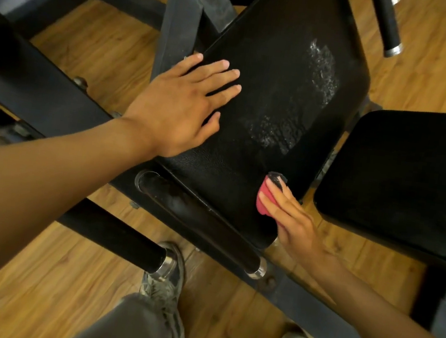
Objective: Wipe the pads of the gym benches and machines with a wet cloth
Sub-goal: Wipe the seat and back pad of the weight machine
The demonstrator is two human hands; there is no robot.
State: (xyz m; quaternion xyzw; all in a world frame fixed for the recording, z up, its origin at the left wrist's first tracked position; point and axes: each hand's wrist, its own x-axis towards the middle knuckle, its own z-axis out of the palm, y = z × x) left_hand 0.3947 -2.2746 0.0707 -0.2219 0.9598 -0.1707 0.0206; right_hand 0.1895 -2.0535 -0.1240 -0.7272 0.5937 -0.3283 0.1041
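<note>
A long black bench pad point(281, 100) runs from the top centre down to the middle, with shiny wet streaks on its right half. My left hand point(184, 105) lies flat on the pad's left side, fingers straight and spread. My right hand point(288, 219) is at the pad's near right corner and holds a red and black cloth point(264, 196) against the pad's surface; most of the cloth is hidden under the fingers. A second black pad point(401, 174) sits to the right, apart from both hands.
Black foam-covered roller bars with chrome ends point(201, 219) stick out below the pad, above my shoes point(166, 280). The machine's dark steel frame point(178, 23) crosses the wooden floor point(96, 49). Another bar point(388, 23) hangs at the top right.
</note>
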